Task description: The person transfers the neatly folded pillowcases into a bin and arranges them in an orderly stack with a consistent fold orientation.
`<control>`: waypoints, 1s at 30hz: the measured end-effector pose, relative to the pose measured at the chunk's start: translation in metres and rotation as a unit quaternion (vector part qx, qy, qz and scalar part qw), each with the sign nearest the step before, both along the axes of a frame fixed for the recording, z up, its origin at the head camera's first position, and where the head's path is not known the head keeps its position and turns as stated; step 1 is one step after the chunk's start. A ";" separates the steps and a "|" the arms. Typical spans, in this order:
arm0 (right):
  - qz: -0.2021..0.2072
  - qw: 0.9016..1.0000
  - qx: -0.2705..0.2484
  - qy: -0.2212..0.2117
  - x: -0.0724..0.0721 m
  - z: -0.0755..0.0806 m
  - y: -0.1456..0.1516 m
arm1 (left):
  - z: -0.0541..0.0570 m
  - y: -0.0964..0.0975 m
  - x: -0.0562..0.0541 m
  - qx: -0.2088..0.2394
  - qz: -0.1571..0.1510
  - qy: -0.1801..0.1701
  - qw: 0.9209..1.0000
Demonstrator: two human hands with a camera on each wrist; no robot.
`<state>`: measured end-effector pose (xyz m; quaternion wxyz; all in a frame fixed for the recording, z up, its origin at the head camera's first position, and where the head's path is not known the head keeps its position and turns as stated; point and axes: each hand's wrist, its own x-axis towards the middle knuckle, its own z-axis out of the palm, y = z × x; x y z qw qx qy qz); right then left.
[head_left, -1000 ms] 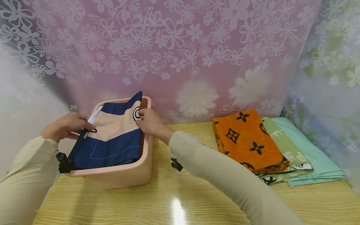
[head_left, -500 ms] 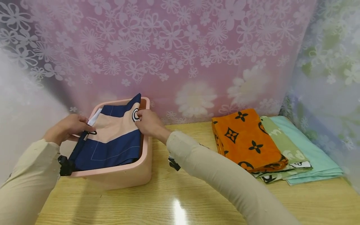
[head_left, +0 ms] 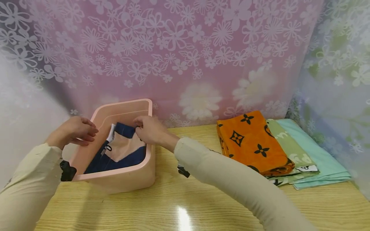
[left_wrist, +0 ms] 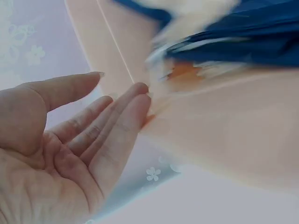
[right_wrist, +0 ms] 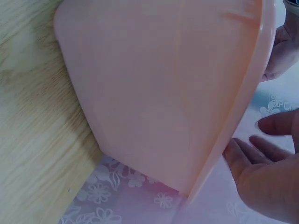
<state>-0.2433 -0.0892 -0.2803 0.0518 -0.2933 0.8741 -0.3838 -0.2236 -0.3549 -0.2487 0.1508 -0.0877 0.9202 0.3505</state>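
Note:
A folded navy and beige garment (head_left: 124, 149) with a white strip and a thin dark cord lies inside the pink plastic tub (head_left: 115, 172), below its rim. My left hand (head_left: 75, 131) hovers over the tub's left rim, holding nothing; in the left wrist view its fingers (left_wrist: 122, 128) are extended and apart from the blurred navy cloth (left_wrist: 233, 49). My right hand (head_left: 152, 130) is at the right rim, fingertips over the tub. The right wrist view has its thumb (right_wrist: 276, 125) parted from the fingers with nothing between, beside the tub's outer wall (right_wrist: 135, 88).
An orange folded cloth (head_left: 248, 144) with black motifs lies at the right, on a green patterned cloth (head_left: 289, 144) and a mint one (head_left: 321, 157). All are on the wooden table (head_left: 138, 210). A pink flowered curtain (head_left: 173, 57) hangs behind.
Both hands have let go of the garment, which has dropped from rim height down into the tub. The left fingers have straightened, and the hands themselves have barely moved.

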 end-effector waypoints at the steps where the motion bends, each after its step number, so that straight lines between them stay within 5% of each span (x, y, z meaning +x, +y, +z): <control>1: 0.010 1.000 0.003 0.004 0.001 0.001 0.002 | 0.000 0.000 0.000 0.001 -0.002 0.000 1.000; 9: 0.035 0.999 0.004 0.027 0.000 0.005 0.018 | -0.002 0.005 0.003 -0.012 -0.032 0.006 0.999; 17: 0.034 0.999 -0.001 0.028 -0.005 0.008 0.044 | 0.001 0.030 0.009 -0.049 -0.091 0.065 0.993; 23: 0.029 0.995 0.054 0.081 -0.008 0.012 0.067 | 0.009 0.054 0.012 -0.076 -0.112 0.114 0.984; 30: 0.024 0.976 0.145 0.163 -0.011 0.017 0.095 | 0.014 0.079 0.013 -0.131 -0.109 0.194 0.966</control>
